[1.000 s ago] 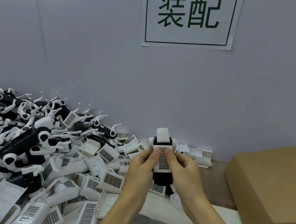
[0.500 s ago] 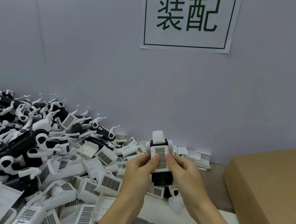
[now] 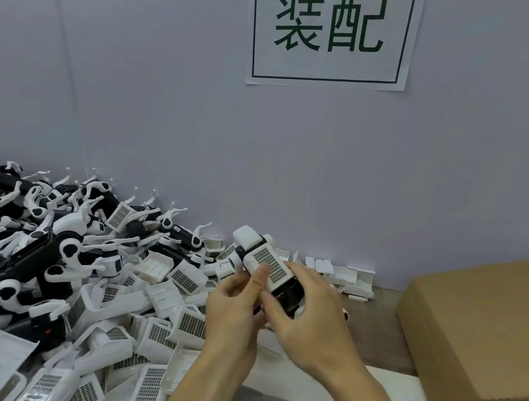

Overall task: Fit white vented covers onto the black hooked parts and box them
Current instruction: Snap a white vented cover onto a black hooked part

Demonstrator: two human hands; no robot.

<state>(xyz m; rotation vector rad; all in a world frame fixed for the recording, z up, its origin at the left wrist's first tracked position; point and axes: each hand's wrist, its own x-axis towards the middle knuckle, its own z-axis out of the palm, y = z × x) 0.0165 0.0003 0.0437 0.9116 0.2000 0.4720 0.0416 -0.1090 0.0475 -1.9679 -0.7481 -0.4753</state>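
Both hands are up off the bench, working one piece between them. The left hand (image 3: 236,303) grips the black hooked part (image 3: 288,291) from the near side, thumb laid flat on the white vented cover (image 3: 268,265), likely to press it home. The right hand (image 3: 304,314) curls round the part's lower end, steadying it against that push. It's held tilted, grille up, so the fit can be checked. The cardboard box (image 3: 481,356) waits at the right, the loose pile of covers and parts (image 3: 71,273) at the left.

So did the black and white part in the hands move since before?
Yes. The part has tipped over: it stood upright before, and now its top leans left, away from the cardboard box. Both hands hold it.
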